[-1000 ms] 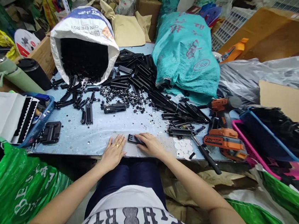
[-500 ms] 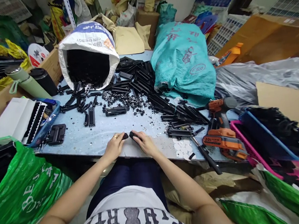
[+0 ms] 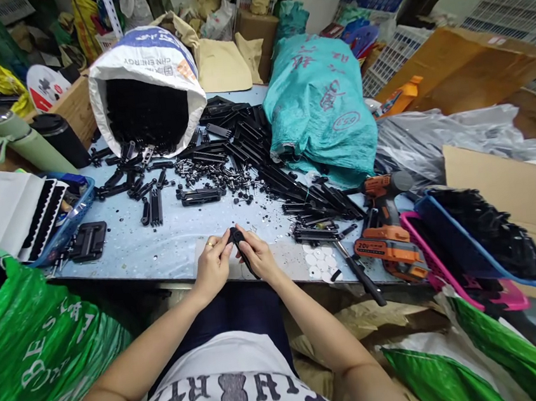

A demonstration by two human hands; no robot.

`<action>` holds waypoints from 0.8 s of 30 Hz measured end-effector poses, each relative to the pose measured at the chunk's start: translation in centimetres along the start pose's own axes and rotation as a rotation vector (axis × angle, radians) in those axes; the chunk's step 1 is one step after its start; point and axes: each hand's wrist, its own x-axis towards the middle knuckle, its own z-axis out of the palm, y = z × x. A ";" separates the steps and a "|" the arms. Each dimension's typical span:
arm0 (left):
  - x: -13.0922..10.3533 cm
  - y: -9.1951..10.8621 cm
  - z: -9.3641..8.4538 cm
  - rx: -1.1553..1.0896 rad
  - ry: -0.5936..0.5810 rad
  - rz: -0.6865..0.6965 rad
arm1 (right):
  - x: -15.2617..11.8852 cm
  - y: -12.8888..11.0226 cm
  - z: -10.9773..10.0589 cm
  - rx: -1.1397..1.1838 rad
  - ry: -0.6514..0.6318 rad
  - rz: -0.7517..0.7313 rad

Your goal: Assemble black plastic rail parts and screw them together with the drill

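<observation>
At the front edge of the table, my left hand (image 3: pixel 214 261) and my right hand (image 3: pixel 258 254) are together, both closed on black plastic parts (image 3: pixel 245 254). The upper ends of the parts meet between my fingertips, and one long piece slants down beside my right fingers. How the pieces join is too small to tell. Beyond my hands lie a black bracket (image 3: pixel 201 196), scattered small screws (image 3: pixel 242 181) and a heap of long black arms (image 3: pixel 289 179). A round-sticker sheet (image 3: pixel 320 262) is to the right of my right hand.
A white sack (image 3: pixel 142 54) of black parts and a teal sack (image 3: pixel 320 106) stand at the back. An orange drill (image 3: pixel 388 245) and a black-handled tool (image 3: pixel 365 279) lie right. Blue baskets (image 3: pixel 67 225) flank the table; a green bag (image 3: pixel 38 339) is front left.
My hands were slightly apart, each with a black piece; now they have come together and the pieces meet. The long black piece now shows below my right fingers. The view has shifted slightly.
</observation>
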 end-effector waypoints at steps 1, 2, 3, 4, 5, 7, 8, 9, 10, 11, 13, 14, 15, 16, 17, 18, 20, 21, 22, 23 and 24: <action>0.0 0.2 0.3 -0.025 0.044 -0.002 | -0.1 -0.1 0.4 0.007 0.021 -0.017; 0.0 0.4 0.5 -0.049 0.080 -0.002 | -0.2 -0.2 0.8 0.013 0.030 -0.030; 0.1 0.6 0.7 -0.072 0.108 -0.004 | -0.3 -0.2 1.1 0.015 0.039 -0.039; 0.2 0.7 0.8 -0.091 0.131 -0.006 | -0.4 -0.2 1.4 0.009 0.051 -0.043; 0.2 0.6 0.9 -0.107 0.145 -0.007 | -0.5 -0.1 1.7 -0.003 0.065 -0.044; 0.3 0.3 0.9 -0.127 0.154 -0.001 | -0.5 0.3 2.2 -0.038 0.074 -0.052; 0.3 0.0 1.0 -0.130 0.152 0.000 | -0.5 0.6 2.4 -0.062 0.061 -0.059; 0.2 -0.3 1.1 -0.123 0.144 -0.006 | -0.4 1.0 2.5 -0.094 0.033 -0.067; 0.0 -0.7 1.2 -0.102 0.128 -0.021 | -0.2 1.5 2.4 -0.139 -0.005 -0.069; -0.2 -1.1 1.4 -0.061 0.112 -0.049 | 0.0 2.0 2.2 -0.200 -0.045 -0.066; -0.7 -1.9 1.6 0.088 0.068 -0.118 | 1.1 3.0 0.8 -0.363 -0.113 -0.050; -0.9 -2.2 1.7 0.186 0.029 -0.127 | 1.9 3.5 -0.4 -0.457 -0.132 -0.042; -1.0 -2.4 1.7 0.284 -0.031 -0.098 | 3.0 3.9 -2.0 -0.549 -0.127 -0.037; -0.9 -2.6 1.6 0.369 -0.117 -0.029 | 4.3 4.3 -3.9 -0.637 -0.097 -0.030; -0.7 -2.7 1.5 0.434 -0.222 0.073 | 5.8 4.5 -6.1 -0.712 -0.046 -0.019; -0.3 -2.8 1.5 0.478 -0.338 0.190 | 7.5 4.6 -8.5 -0.779 0.060 0.001; 0.7 -3.0 1.4 0.529 -0.544 0.382 | 10.9 4.8 -13.1 -0.909 0.251 0.112; 1.2 -3.0 1.5 0.557 -0.612 0.431 | 12.5 4.8 -15.1 -0.968 0.309 0.205; 1.6 -3.0 1.7 0.592 -0.651 0.450 | 13.9 4.9 -16.9 -1.013 0.357 0.314; 1.9 -3.0 1.9 0.633 -0.668 0.442 | 15.0 5.0 -18.3 -1.036 0.385 0.407; 2.1 -3.1 2.1 0.673 -0.671 0.419 | 15.9 5.1 -19.5 -1.041 0.396 0.480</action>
